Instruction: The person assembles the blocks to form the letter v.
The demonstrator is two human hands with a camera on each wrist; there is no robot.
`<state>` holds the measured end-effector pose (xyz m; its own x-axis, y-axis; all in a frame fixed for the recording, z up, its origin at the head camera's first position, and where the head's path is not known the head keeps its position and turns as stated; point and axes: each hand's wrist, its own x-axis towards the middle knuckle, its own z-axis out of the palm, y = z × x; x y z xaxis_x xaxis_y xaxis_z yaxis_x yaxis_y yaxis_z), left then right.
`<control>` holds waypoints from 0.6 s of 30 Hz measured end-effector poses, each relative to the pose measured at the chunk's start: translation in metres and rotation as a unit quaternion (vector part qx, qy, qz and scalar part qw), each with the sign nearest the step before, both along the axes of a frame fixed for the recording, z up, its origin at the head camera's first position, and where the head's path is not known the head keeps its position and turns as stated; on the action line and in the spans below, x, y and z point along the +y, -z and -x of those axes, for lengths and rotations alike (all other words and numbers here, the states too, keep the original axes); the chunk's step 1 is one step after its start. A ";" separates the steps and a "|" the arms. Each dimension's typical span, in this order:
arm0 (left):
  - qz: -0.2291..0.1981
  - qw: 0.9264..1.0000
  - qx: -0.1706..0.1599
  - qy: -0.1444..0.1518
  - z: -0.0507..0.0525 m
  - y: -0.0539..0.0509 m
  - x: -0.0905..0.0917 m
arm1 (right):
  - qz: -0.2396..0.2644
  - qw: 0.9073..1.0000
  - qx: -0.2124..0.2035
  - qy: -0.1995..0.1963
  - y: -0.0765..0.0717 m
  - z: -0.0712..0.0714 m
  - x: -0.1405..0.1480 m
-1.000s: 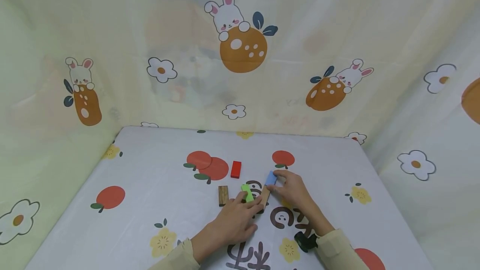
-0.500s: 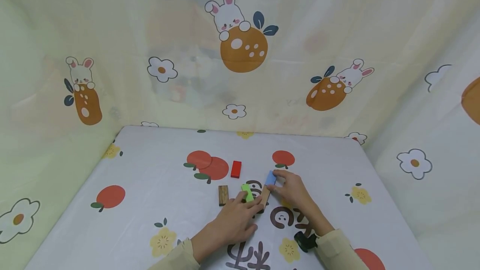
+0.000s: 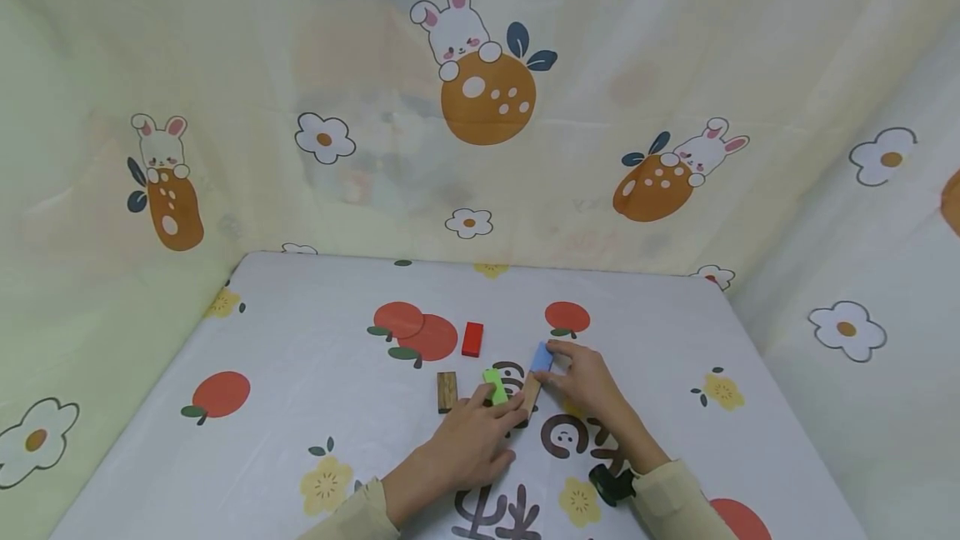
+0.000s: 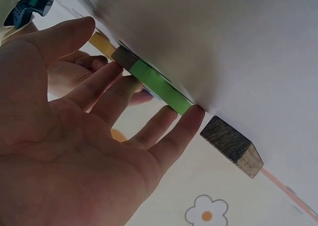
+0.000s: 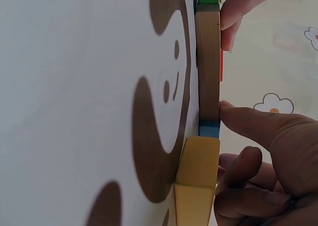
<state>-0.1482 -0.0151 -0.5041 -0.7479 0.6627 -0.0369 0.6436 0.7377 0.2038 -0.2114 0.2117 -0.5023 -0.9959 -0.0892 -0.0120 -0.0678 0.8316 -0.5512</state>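
Note:
My left hand (image 3: 472, 440) lies over the near end of a green block (image 3: 495, 386) with its fingers extended. In the left wrist view its fingertips touch the green block (image 4: 161, 89) and the darker wooden block beside it. My right hand (image 3: 588, 382) pinches a small blue block (image 3: 542, 357) between thumb and index finger. The blue block sits at the far end of a light wooden block (image 3: 532, 392), whose near end is partly behind the left fingers. In the right wrist view a yellow block (image 5: 198, 171) lies close to the curled lower fingers.
A brown wooden block (image 3: 447, 392) lies left of the green one. Further back is a red block (image 3: 472, 339). A white printed cloth (image 3: 285, 332) covers the table, with patterned curtains around it. A dark wrist device (image 3: 612, 484) is at the right cuff.

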 end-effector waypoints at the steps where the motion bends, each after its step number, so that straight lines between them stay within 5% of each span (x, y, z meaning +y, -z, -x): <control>1: 0.000 1.000 0.002 0.000 0.000 0.000 0.000 | -0.001 1.000 0.001 -0.001 0.000 0.000 0.000; 18: -0.005 1.000 0.005 0.003 0.000 0.002 0.000 | 0.000 0.999 0.039 0.025 0.002 -0.009 0.016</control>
